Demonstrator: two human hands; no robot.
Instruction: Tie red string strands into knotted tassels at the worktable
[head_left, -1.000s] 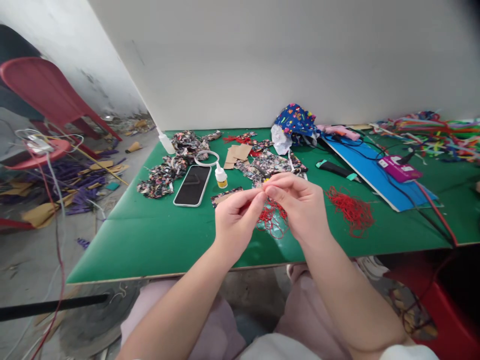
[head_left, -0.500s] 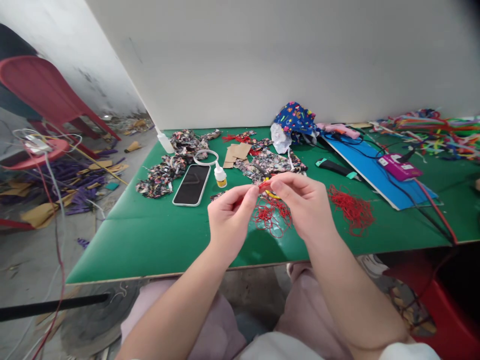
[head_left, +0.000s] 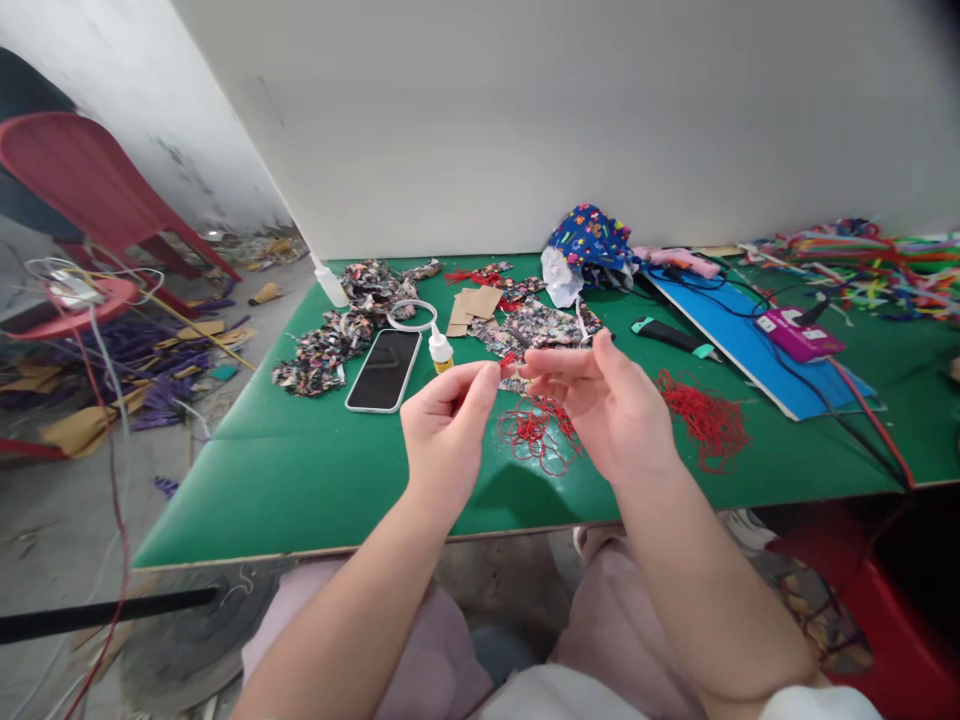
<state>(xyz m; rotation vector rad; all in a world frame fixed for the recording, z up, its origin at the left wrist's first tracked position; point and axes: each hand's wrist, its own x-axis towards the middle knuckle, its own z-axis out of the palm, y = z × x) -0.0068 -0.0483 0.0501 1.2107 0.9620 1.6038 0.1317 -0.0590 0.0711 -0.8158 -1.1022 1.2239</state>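
A short piece of red cord (head_left: pixel 508 360) is pinched between the thumb and forefinger of my left hand (head_left: pixel 448 420), above the table. My right hand (head_left: pixel 619 410) is just to its right, thumb raised and fingers stretched toward the cord; nothing shows in its grasp. Below and between the hands lies a loose tangle of red cord (head_left: pixel 532 435). Another red cord heap (head_left: pixel 705 420) sits right of my right hand. Close to my left hand stands a small glue bottle (head_left: pixel 440 350) with a white nozzle and yellow label, partly hidden by that hand.
A phone (head_left: pixel 384 370) lies on the green table (head_left: pixel 300 480), near dark patterned scraps (head_left: pixel 322 350) and cardboard pieces (head_left: pixel 474 308). Farther right are a black-handled tool (head_left: pixel 671 338), a blue board (head_left: pixel 750 350), a purple box (head_left: pixel 801 333) and coloured strips (head_left: pixel 847 260).
My right hand has let go of the red cord and opened, its thumb lifting. My left hand has shifted slightly left with the cord still pinched.
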